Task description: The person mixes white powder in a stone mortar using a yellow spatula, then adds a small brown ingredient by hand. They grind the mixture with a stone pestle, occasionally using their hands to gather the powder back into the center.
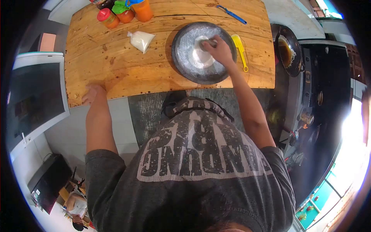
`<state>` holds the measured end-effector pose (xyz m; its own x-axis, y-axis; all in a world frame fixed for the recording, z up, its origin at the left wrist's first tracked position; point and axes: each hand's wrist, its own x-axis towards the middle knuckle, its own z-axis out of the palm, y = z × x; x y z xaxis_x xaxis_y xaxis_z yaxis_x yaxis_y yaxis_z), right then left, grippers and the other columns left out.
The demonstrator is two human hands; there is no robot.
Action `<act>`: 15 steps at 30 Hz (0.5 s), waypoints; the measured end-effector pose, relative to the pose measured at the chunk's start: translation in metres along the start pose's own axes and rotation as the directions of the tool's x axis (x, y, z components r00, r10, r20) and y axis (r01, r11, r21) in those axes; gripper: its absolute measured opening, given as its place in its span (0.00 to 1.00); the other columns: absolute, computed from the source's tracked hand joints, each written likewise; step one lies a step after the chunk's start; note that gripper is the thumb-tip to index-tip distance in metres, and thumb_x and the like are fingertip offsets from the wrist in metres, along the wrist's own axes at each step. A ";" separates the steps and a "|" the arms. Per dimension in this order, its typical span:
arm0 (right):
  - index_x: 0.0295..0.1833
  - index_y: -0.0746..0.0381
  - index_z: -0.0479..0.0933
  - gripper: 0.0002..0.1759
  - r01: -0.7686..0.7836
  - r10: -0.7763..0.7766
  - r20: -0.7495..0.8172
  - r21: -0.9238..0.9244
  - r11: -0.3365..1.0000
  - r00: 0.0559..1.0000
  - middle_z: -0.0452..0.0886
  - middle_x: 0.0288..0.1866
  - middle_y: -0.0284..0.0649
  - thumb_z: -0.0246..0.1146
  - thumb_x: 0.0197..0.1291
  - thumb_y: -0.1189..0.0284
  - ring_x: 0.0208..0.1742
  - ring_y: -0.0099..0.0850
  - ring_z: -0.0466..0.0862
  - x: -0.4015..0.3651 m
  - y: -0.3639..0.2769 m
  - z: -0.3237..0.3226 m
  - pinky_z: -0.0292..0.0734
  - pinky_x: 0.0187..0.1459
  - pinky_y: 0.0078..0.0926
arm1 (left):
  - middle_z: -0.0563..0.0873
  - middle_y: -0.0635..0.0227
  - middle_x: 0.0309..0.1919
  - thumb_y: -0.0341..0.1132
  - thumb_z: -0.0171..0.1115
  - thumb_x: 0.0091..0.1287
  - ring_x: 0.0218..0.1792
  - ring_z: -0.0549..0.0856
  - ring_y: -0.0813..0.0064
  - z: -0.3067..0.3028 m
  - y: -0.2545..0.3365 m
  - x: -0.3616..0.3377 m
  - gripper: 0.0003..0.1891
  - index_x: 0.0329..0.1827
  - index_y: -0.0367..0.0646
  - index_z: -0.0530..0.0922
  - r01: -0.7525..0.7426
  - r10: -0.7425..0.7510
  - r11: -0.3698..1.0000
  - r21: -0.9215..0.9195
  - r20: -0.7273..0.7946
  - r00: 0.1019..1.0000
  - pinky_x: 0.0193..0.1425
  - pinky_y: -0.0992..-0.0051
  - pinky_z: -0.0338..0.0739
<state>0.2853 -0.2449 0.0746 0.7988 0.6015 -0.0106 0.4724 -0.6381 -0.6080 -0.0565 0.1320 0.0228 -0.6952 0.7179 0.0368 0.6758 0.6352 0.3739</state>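
Note:
A wide grey stone mortar lies on the wooden table, with a patch of white grains or powder spread over its middle. My right hand is closed around a dark stone pestle, whose end presses into the white patch. At the table's near left corner rests my left hand, holding nothing, its fingers partly hidden and apparently laid on the wood. A yellow plastic spoon or spatula lies just right of the mortar. Left of the mortar is a small clear bag of white contents.
Several lidded containers, one an orange jar, stand at the table's back left. A blue-handled tool lies at the back right. Beyond the right edge is a dark wok with brown liquid. A person appears at lower left.

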 end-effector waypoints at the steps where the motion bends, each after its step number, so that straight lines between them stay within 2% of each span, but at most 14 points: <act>1: 0.53 0.58 0.72 0.26 0.010 -0.011 0.022 0.074 0.997 1.000 0.83 0.33 0.54 0.63 0.57 0.52 0.38 0.52 0.84 0.002 -0.003 -0.005 0.78 0.39 0.49 | 0.46 0.45 0.75 0.58 0.47 0.64 0.62 0.70 0.40 0.007 -0.003 0.005 0.41 0.70 0.34 0.52 0.019 -0.020 0.999 -0.039 -0.014 1.000 0.61 0.46 0.65; 2: 0.50 0.59 0.74 0.24 -0.052 0.049 0.053 0.055 0.997 0.997 0.84 0.33 0.52 0.66 0.56 0.52 0.36 0.50 0.85 -0.014 -0.007 -0.003 0.79 0.39 0.42 | 0.47 0.45 0.75 0.58 0.47 0.64 0.62 0.70 0.40 0.014 -0.004 0.009 0.41 0.70 0.34 0.52 0.009 -0.011 0.999 -0.041 -0.040 0.999 0.61 0.46 0.65; 5: 0.51 0.53 0.73 0.22 0.088 -0.103 -0.034 -0.297 0.951 0.994 0.83 0.25 0.49 0.67 0.55 0.55 0.27 0.50 0.84 -0.051 -0.036 0.022 0.79 0.29 0.44 | 0.47 0.46 0.75 0.59 0.48 0.63 0.62 0.71 0.40 0.022 -0.010 0.009 0.42 0.70 0.33 0.52 -0.010 0.010 1.000 -0.006 -0.091 0.996 0.61 0.45 0.66; 6: 0.51 0.51 0.73 0.21 0.111 -0.136 -0.113 -0.206 0.972 0.984 0.82 0.22 0.48 0.66 0.55 0.54 0.23 0.50 0.83 -0.045 -0.027 0.022 0.77 0.24 0.44 | 0.47 0.46 0.74 0.59 0.48 0.63 0.62 0.71 0.40 0.016 -0.006 0.007 0.43 0.70 0.33 0.51 -0.001 0.002 1.000 0.014 -0.096 0.995 0.61 0.45 0.66; 7: 0.49 0.52 0.74 0.21 0.030 -0.042 -0.043 -0.240 0.970 0.998 0.82 0.25 0.49 0.65 0.56 0.53 0.28 0.51 0.83 -0.032 -0.032 0.017 0.78 0.28 0.46 | 0.47 0.46 0.74 0.59 0.49 0.62 0.61 0.71 0.39 0.013 -0.005 0.004 0.43 0.70 0.33 0.51 0.007 -0.004 1.000 0.030 -0.100 0.995 0.61 0.46 0.66; 9: 0.49 0.54 0.72 0.19 0.029 -0.034 -0.035 -0.121 0.992 0.999 0.83 0.30 0.52 0.64 0.58 0.55 0.34 0.51 0.84 -0.009 -0.028 0.007 0.78 0.33 0.46 | 0.47 0.46 0.74 0.59 0.50 0.62 0.61 0.72 0.40 0.014 -0.012 0.008 0.44 0.71 0.33 0.50 0.007 -0.004 0.998 0.058 -0.050 0.999 0.60 0.46 0.67; 12: 0.54 0.54 0.72 0.22 0.059 -0.064 0.102 0.048 0.997 0.993 0.83 0.35 0.51 0.63 0.58 0.54 0.37 0.51 0.84 0.008 0.002 -0.024 0.77 0.35 0.46 | 0.47 0.46 0.74 0.58 0.51 0.61 0.60 0.72 0.39 0.008 -0.010 0.006 0.45 0.71 0.32 0.49 0.016 -0.017 1.000 -0.019 -0.054 0.998 0.59 0.46 0.69; 14: 0.56 0.53 0.72 0.23 0.124 -0.126 0.048 0.030 0.992 0.991 0.84 0.36 0.51 0.63 0.59 0.53 0.36 0.50 0.84 -0.010 0.006 -0.041 0.77 0.35 0.46 | 0.47 0.46 0.74 0.58 0.51 0.61 0.60 0.72 0.39 0.010 -0.002 -0.001 0.45 0.71 0.32 0.48 0.031 -0.035 0.996 -0.087 -0.047 0.998 0.59 0.46 0.69; 15: 0.57 0.53 0.72 0.24 0.155 -0.155 0.033 0.019 0.988 0.987 0.84 0.37 0.50 0.62 0.60 0.53 0.36 0.50 0.84 -0.025 0.005 -0.045 0.77 0.34 0.46 | 0.47 0.46 0.74 0.58 0.51 0.61 0.60 0.72 0.39 0.013 -0.003 0.002 0.45 0.71 0.32 0.49 0.011 -0.015 0.998 -0.060 -0.068 0.998 0.59 0.46 0.69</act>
<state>0.2848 -0.2849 0.1075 0.7030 0.7089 0.0574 0.5832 -0.5284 -0.6170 -0.0566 0.1347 0.0097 -0.7203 0.6872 0.0942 0.6523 0.6248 0.4291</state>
